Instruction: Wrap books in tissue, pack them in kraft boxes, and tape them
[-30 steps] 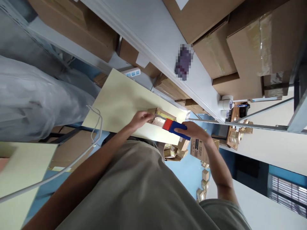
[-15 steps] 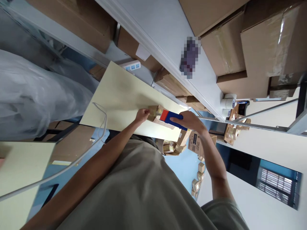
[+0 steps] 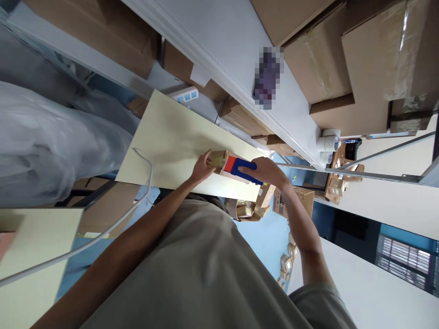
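Observation:
A small cardboard box (image 3: 217,158) with shiny tape on it rests on the pale yellow tabletop (image 3: 171,125). My left hand (image 3: 201,169) grips the box at its left end, fingers against its side. Closed around the blue handle of a blue and red tape dispenser (image 3: 240,168) is my right hand (image 3: 265,172). The dispenser's red end meets the right part of the box, and covers some of it. Part of the box also shows below the dispenser.
A grey shelf (image 3: 212,34) with large cartons (image 3: 315,68), white tape rolls (image 3: 327,143) and a blurred-out item runs above the table. A white cable (image 3: 149,178) crosses at left. An open carton of small boxes (image 3: 244,211) stands beyond the table's near edge.
My left hand has opened its hold a little and shifted, with more of its fingers now around the box end. The dispenser and my right hand have moved slightly left.

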`<state>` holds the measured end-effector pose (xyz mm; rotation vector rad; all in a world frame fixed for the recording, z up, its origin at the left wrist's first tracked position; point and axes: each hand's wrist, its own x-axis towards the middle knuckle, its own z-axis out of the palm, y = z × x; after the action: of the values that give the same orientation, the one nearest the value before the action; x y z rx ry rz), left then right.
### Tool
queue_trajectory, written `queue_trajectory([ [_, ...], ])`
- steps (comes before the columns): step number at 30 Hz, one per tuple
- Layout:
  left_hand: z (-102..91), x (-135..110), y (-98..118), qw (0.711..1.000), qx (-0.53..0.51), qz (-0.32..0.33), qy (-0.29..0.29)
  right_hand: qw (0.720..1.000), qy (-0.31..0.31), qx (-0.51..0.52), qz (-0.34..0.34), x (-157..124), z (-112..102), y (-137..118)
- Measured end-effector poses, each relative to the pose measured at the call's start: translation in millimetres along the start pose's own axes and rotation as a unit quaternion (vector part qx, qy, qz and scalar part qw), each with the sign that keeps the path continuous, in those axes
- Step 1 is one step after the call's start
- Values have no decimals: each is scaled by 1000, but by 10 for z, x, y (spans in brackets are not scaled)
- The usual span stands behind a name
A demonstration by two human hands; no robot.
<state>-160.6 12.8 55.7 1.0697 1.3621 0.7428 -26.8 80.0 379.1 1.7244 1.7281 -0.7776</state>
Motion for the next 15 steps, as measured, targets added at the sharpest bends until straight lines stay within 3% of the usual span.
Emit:
queue_trajectory([
  [4,-66,20,289,986,36,146,-76,999,6,-42,-10,16,-13,-58],
  [6,-56,56,424,973,98,182,-102,997,-2,-76,-12,10,-30,-125],
  [10,-31,133,506,956,193,179,-127,991,-15,-136,-2,-19,-64,-154],
  [15,-48,164,355,958,186,182,-121,991,-22,-128,14,-25,-4,219],
])
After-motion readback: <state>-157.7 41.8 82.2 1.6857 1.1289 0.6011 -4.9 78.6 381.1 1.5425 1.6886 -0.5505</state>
